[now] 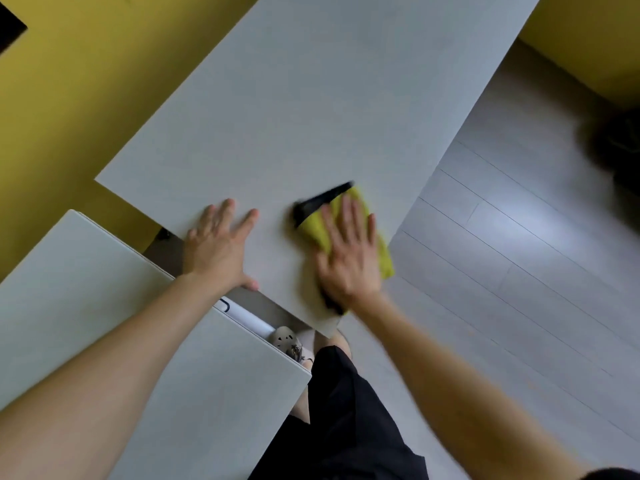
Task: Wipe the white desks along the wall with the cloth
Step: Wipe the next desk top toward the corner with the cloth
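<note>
Head view, looking down. Two white desks along a yellow wall [62, 109]: the far desk [311, 109] runs up and away, the near desk [86, 306] sits lower left, a narrow gap between them. Right hand [349, 258] lies flat, fingers straight and spread, pressing a yellow cloth [317, 226] onto the far desk close to its front corner; cloth has a black edge, showing beyond the fingertips and again under the wrist. Hand and cloth are motion-blurred. Left hand [216, 247] lies palm down on the same desk beside the cloth, fingers straight and splayed, thumb hooked over the desk's near edge; it holds nothing. Hands are apart, a strip of bare desktop between them. Through the gap: a white tube-like object [249, 318] and a pale perforated shoe [285, 341]. Black shorts [346, 410] below. Grey plank floor [519, 254] to the right; a dark blurred shape [616, 147] at the right edge, not identifiable.
</note>
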